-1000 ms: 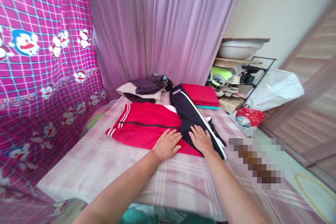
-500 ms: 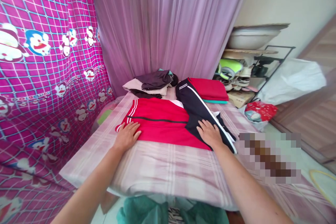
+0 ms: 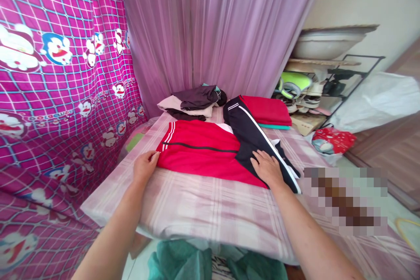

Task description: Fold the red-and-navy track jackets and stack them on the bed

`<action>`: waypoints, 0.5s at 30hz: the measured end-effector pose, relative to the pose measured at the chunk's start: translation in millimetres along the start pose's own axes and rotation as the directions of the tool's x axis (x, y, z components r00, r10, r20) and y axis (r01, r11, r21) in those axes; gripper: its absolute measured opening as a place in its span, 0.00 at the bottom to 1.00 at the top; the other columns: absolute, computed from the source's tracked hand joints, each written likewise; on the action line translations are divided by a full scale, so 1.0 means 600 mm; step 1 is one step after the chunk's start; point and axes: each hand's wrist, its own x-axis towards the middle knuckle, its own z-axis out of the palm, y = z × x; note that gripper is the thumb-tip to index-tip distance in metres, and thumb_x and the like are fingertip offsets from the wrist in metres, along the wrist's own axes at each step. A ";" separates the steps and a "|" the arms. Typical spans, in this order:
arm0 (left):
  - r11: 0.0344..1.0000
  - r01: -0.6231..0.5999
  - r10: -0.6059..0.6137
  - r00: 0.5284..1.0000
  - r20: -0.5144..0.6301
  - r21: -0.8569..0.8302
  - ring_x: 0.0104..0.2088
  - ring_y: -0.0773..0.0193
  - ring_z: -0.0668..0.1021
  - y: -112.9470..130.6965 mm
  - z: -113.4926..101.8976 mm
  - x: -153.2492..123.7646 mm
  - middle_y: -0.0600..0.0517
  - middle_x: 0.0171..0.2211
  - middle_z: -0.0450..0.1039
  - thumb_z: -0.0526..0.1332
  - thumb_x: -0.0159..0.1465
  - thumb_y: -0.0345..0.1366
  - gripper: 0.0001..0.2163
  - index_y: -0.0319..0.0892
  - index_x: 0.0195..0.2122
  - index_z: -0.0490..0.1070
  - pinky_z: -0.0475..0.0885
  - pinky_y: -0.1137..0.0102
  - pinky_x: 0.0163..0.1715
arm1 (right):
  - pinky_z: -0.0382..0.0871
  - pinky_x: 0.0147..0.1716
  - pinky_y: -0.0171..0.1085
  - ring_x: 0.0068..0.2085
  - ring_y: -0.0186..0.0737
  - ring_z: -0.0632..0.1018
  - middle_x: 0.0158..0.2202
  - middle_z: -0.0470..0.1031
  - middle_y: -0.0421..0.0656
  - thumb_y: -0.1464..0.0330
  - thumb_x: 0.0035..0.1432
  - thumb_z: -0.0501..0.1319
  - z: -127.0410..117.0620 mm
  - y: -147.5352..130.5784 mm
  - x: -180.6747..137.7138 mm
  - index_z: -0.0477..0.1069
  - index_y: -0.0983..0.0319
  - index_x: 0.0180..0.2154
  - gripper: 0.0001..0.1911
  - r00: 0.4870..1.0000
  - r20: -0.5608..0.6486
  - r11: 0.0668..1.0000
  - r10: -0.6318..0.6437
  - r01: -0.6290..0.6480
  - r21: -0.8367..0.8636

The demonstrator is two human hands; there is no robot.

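Note:
A red garment (image 3: 200, 151) with white stripes and a black line lies flat on the checked pink surface (image 3: 203, 210). A black garment (image 3: 251, 133) with white side stripes lies across its right part. My left hand (image 3: 144, 167) rests at the red garment's left end, fingers curled against its edge; whether it grips the cloth is unclear. My right hand (image 3: 267, 168) lies flat with fingers spread on the black garment where it overlaps the red one.
Folded dark and beige clothes (image 3: 192, 103) and a folded red stack (image 3: 271, 111) sit at the back. A lilac curtain (image 3: 213, 30) hangs behind, a pink cartoon cloth (image 3: 59, 78) on the left. A shoe rack (image 3: 315, 92) and bags (image 3: 333, 142) stand right.
My left hand slid from the middle of the red garment leftward to its left end. The right hand stayed on the black garment. The view shifted slightly left.

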 end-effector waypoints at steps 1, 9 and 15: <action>0.999 0.034 -0.034 0.999 0.006 -0.027 0.41 0.57 0.80 -0.002 -0.003 -0.001 0.51 0.39 0.82 0.52 0.64 0.48 0.19 0.46 0.41 0.79 0.69 0.69 0.39 | 0.57 0.63 0.53 0.65 0.49 0.66 0.64 0.69 0.49 0.62 0.69 0.46 0.000 0.000 0.000 0.70 0.61 0.60 0.26 1.000 -0.003 1.000 0.000 0.000 0.005; 0.989 0.135 -0.139 0.986 0.091 0.053 0.34 0.57 0.79 -0.019 -0.009 0.006 0.51 0.26 0.78 0.47 0.65 0.54 0.24 0.44 0.28 0.76 0.65 0.69 0.31 | 0.58 0.62 0.53 0.64 0.49 0.67 0.63 0.70 0.50 0.62 0.69 0.46 0.005 0.002 0.001 0.71 0.62 0.59 0.25 1.000 -0.024 1.000 -0.003 0.003 0.024; 0.994 0.042 -0.033 0.996 0.087 -0.102 0.39 0.59 0.80 -0.030 -0.005 0.008 0.51 0.36 0.82 0.57 0.57 0.53 0.20 0.45 0.41 0.77 0.69 0.69 0.39 | 0.58 0.61 0.52 0.64 0.49 0.68 0.62 0.71 0.49 0.62 0.68 0.47 0.012 0.006 0.002 0.72 0.60 0.58 0.24 0.999 -0.049 1.000 -0.007 0.009 0.030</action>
